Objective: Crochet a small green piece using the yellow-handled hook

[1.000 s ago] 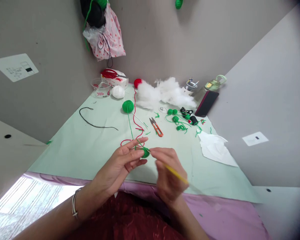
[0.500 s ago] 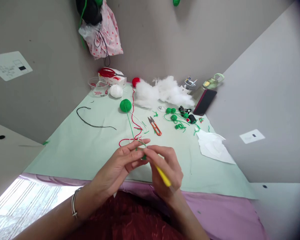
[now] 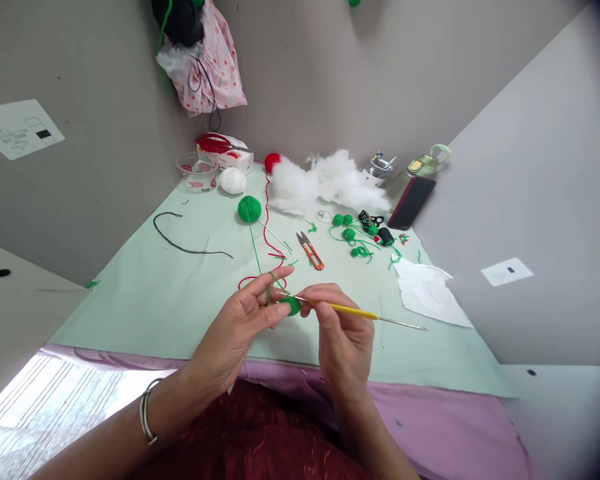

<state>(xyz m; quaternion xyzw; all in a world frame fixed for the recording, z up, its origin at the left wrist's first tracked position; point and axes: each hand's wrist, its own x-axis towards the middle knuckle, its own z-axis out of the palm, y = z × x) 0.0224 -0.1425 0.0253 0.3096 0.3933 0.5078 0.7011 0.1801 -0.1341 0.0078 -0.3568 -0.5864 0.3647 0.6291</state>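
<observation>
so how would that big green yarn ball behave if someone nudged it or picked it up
The big green yarn ball would probably roll, being round. Its wound surface suggests it's light and squashable. Lifting it could tug the green strand running to the left hand.

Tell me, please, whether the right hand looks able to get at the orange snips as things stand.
Probably yes: the snips lie uncovered just beyond the right hand, though it holds the hook and would likely need to shift or free its grip.
</observation>
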